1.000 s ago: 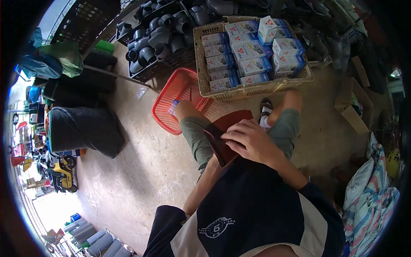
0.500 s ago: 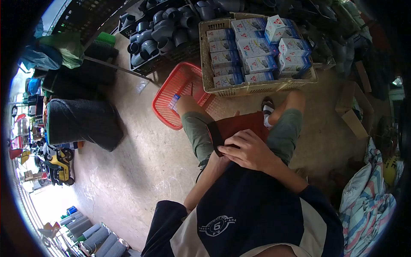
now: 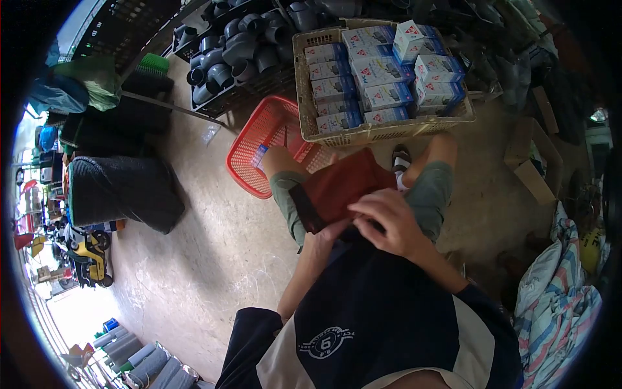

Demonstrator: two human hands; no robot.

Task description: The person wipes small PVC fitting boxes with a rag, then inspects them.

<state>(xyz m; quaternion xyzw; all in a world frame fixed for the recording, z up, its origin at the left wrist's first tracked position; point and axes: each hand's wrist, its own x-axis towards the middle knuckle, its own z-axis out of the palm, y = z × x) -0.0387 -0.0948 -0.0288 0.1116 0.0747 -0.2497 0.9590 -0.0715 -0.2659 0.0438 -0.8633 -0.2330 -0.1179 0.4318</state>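
Note:
A dark red piece of cloth [image 3: 346, 185] with a black band [image 3: 304, 209] along its left end lies spread over my lap. My left hand [image 3: 322, 238] grips its near edge beside the band, thumb on top and the other fingers hidden beneath. My right hand [image 3: 392, 223] is over the cloth's near right side, fingers bent and slightly blurred, with a gap between thumb and forefinger. Just beyond the cloth on the left stands a red plastic basket [image 3: 249, 172], partly behind my knee, with a small blue-and-white packet in it.
Ahead, a worn beige crate [image 3: 382, 133] holds several blue-and-white boxes [image 3: 382, 71]. Dark grey pipe fittings [image 3: 243, 48] fill black crates behind it. A black mesh roll [image 3: 123, 191] stands at left. An open cardboard box [image 3: 534, 165] and a striped sack [image 3: 557, 285] are at right.
My right hand has let go of the black band and moved a little right with its fingers opening. The cloth has turned and shifted left, its band now slanting.

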